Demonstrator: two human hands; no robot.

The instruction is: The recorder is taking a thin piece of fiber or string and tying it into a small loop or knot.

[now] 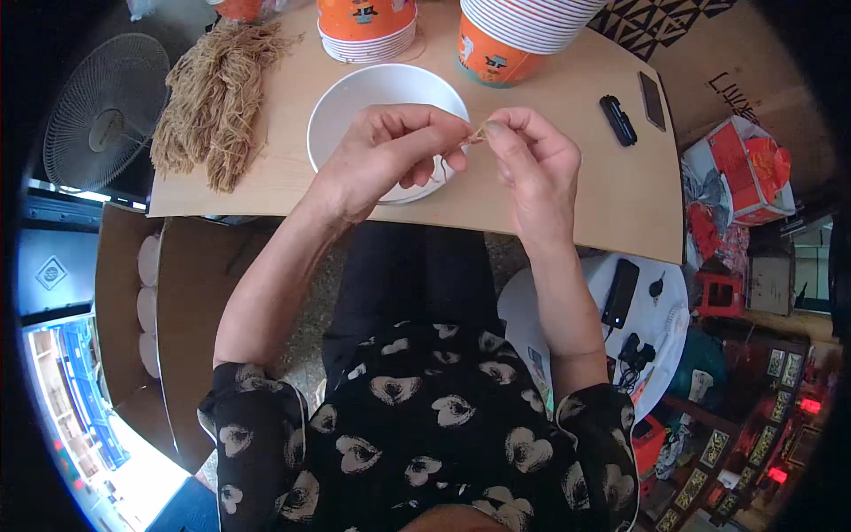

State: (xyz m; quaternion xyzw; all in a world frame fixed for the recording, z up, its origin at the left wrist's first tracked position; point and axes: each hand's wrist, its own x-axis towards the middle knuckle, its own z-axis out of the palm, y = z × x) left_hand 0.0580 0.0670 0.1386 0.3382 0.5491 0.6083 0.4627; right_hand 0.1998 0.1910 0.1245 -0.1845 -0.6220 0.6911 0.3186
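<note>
Over a white bowl [341, 97] on the table, my left hand [381, 155] pinches a thin tan string [479, 136] between thumb and forefinger. My right hand [538, 173] is closed on the same string from the other side, thumb against the fingers. Only a short piece shows between the two fingertips, and whether it is knotted is too small to tell. Below the left fingers a thin dark strand shows against the bowl. To the left lies a thick bundle of similar tan strings [222, 97], its loose ends spread near the table's edge.
Behind the bowl stand two stacks of orange-and-white paper tubs, one left [366, 31] and one right [505, 53]. A black case [618, 121] and a phone [651, 100] lie right. An open cardboard box [191, 293] stands at lower left, beneath a fan [106, 120].
</note>
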